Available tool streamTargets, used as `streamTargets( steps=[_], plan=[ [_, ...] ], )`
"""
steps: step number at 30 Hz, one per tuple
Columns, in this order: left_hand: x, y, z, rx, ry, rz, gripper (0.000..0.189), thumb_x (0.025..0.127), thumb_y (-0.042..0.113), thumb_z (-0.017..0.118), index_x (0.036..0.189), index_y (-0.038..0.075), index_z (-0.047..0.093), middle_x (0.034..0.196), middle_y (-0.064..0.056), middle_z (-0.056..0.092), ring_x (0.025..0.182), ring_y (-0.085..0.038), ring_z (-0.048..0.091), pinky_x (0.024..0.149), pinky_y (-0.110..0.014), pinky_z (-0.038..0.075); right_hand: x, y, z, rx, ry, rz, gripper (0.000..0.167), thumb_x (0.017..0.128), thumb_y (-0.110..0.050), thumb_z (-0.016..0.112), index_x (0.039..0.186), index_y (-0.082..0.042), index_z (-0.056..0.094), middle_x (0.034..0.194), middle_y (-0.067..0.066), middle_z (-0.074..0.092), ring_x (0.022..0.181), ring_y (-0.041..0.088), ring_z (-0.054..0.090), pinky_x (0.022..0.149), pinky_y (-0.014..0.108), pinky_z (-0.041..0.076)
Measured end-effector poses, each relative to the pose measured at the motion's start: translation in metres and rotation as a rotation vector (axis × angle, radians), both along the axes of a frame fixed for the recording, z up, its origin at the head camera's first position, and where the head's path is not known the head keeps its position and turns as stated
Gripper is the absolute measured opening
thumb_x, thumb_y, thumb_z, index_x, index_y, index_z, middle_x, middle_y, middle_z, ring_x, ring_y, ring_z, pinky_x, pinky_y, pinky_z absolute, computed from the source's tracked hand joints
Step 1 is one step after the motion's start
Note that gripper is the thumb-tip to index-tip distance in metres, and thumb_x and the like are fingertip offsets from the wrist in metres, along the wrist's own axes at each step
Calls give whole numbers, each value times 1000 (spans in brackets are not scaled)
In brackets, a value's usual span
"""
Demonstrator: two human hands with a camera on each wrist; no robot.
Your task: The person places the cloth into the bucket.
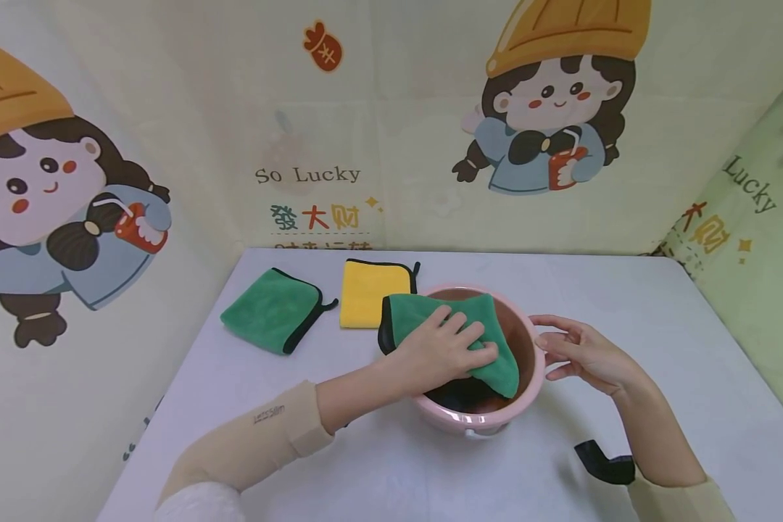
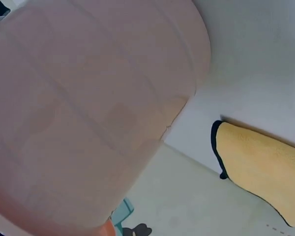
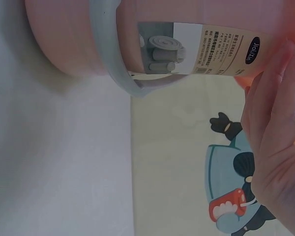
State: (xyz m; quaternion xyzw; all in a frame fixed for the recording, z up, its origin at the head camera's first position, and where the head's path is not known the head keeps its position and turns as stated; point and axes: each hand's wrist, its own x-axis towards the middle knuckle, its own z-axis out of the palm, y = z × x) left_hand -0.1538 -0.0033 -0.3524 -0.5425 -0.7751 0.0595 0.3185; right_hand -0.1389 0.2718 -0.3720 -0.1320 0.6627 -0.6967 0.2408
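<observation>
A pink bucket (image 1: pixel 496 419) stands on the white table, its inside dark toward the bottom. My left hand (image 1: pixel 440 351) grips a green cloth (image 1: pixel 499 373) with black edging, at the bucket's mouth. Part of this cloth hangs inside the bucket, and its black-edged end sticks out past the left rim. On the other side, my right hand (image 1: pixel 587 355) touches the bucket at its right rim. Its fingers (image 3: pixel 280 98) lie fairly straight along the outer wall in the right wrist view. The left wrist view is mostly filled by the bucket's pink wall (image 2: pixel 98 108); the left hand is hidden there.
Another green cloth (image 1: pixel 270 308) lies folded at the table's back left. Between it and the bucket is a yellow cloth (image 1: pixel 362 297), partly covered in the head view. A pale handle (image 3: pixel 105 44) hangs by the bucket's labelled side. Beside the right wrist is a black curved piece (image 1: pixel 603 464).
</observation>
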Motion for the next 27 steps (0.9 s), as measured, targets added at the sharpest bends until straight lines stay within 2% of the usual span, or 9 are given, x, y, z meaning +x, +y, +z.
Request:
streamTargets(
  steps=[4,11,23,27],
  plan=[
    [-1,5,-2,-30,-21,-1,18,89,36,54,100,24,49,90,2,52,79,-16,50,71,-27,39,0,0,0,-6,2,3,30,94,-5,45,117,-23,51,90,4,69,77,18,67,62,32,54],
    [-6,12,-4,-155,-119,17,28,88,44,54,110,27,48,100,3,52,90,-15,50,76,-27,39,0,0,0,6,3,0,29,94,-5,45,117,-24,51,91,4,69,77,18,67,62,33,54],
    [-10,21,-6,-355,-228,68,38,88,48,52,122,31,47,110,4,52,98,-13,48,81,-26,37,-1,1,-1,0,7,12,30,95,-5,44,117,-24,51,92,4,69,78,18,67,62,33,54],
    [-12,24,-8,-398,-257,67,42,88,49,52,125,30,44,114,3,51,101,-14,48,82,-26,38,-2,1,-2,-3,4,12,30,95,-6,45,117,-24,51,92,4,69,77,18,67,62,32,54]
  ],
)
